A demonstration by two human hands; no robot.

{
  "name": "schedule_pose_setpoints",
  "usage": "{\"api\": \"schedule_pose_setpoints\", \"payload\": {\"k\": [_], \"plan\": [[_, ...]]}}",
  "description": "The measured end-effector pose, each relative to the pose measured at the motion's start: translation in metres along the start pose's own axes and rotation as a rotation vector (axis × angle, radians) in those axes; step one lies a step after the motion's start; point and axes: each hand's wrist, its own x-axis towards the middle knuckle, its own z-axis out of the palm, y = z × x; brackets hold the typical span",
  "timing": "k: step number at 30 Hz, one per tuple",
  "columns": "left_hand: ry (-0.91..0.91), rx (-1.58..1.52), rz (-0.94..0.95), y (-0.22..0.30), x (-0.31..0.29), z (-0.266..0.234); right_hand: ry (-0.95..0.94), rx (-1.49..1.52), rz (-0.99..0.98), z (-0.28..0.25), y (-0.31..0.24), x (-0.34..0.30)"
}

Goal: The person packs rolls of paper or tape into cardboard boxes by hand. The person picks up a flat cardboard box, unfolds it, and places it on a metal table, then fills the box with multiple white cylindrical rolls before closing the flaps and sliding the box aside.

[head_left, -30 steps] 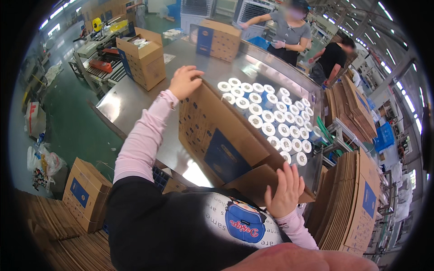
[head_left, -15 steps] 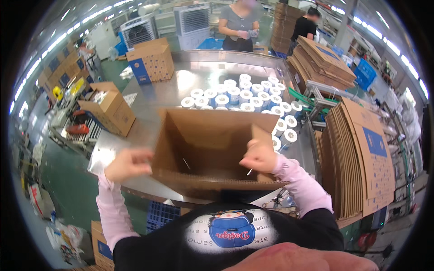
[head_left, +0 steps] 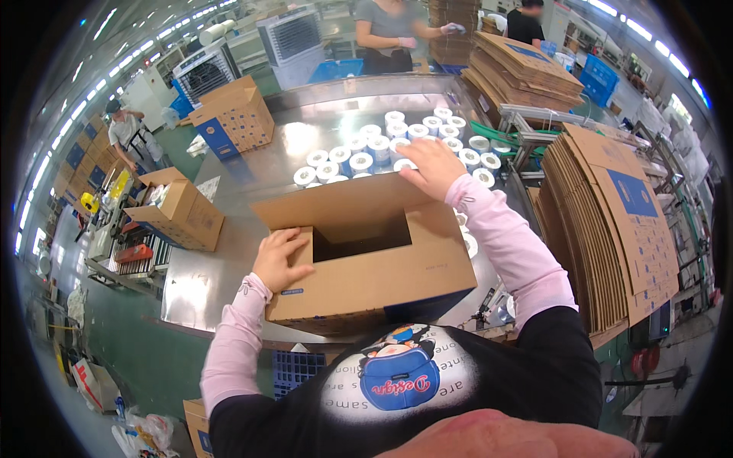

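A brown cardboard box (head_left: 366,282) stands in front of me on the metal table. Its near flap and both side flaps lie folded inward, leaving a dark gap in the middle; the far flap (head_left: 336,206) slants up. What is inside the box cannot be made out. My left hand (head_left: 282,261) rests with spread fingers on the folded flaps at the left end. At the far flap's upper right edge is my right hand (head_left: 437,169), fingers apart and touching it. Behind the box stand several white-topped rolls (head_left: 360,162).
Flat cardboard is stacked at the right (head_left: 611,221) and far right (head_left: 527,69). Two more boxes stand at the left, an open one (head_left: 183,210) by a roller conveyor (head_left: 137,256) and another (head_left: 233,118) farther back. A co-worker (head_left: 389,34) stands across the metal table (head_left: 252,175).
The near and side flaps have folded inward over the box opening. My left hand has moved right onto them, and my right hand has gone up and away to the far flap.
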Motion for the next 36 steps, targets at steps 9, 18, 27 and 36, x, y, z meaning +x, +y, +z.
{"api": "schedule_pose_setpoints", "payload": {"k": [9, 18, 27, 36], "plan": [[0.73, -1.001, -0.882, -0.077, -0.078, 0.151, -0.534, 0.031, 0.094, -0.026, -0.054, -0.126], [0.069, -1.349, -1.041, 0.016, -0.143, 0.282, -0.162, 0.2, 0.894, -0.061, 0.108, -0.287], [0.216, -1.52, -0.42, 0.003, -0.065, -0.082, 0.458, 1.937, 1.376, 0.025, -0.061, -0.245], [-0.801, -0.869, -0.011, 0.135, 0.069, 0.004, -0.077, 1.255, 1.175, 0.028, -0.048, -0.139]]}}
